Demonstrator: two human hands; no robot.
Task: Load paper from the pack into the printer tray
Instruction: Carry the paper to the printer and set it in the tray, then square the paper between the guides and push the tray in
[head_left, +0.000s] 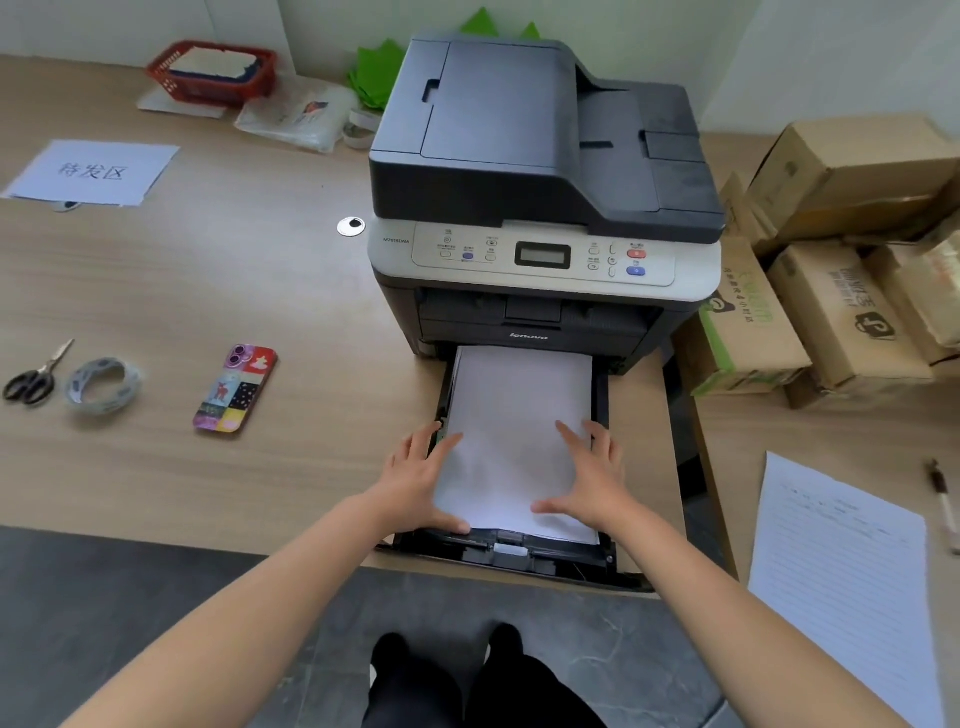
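Observation:
A grey and black printer (540, 171) stands on the wooden desk. Its black paper tray (519, 558) is pulled out toward me over the desk's front edge. A white stack of paper (519, 415) lies in the tray, its far end under the printer body. My left hand (421, 478) rests flat on the stack's left edge, fingers spread, thumb at the near corner. My right hand (592, 478) lies flat on the stack's right side, fingers spread. No paper pack is in view.
A phone (235, 388), tape roll (103, 385) and scissors (32, 379) lie on the desk to the left. Cardboard boxes (841, 270) are stacked right of the printer. A lined sheet (841, 582) and pen (943, 499) lie at the right. A red basket (213, 73) stands at the back.

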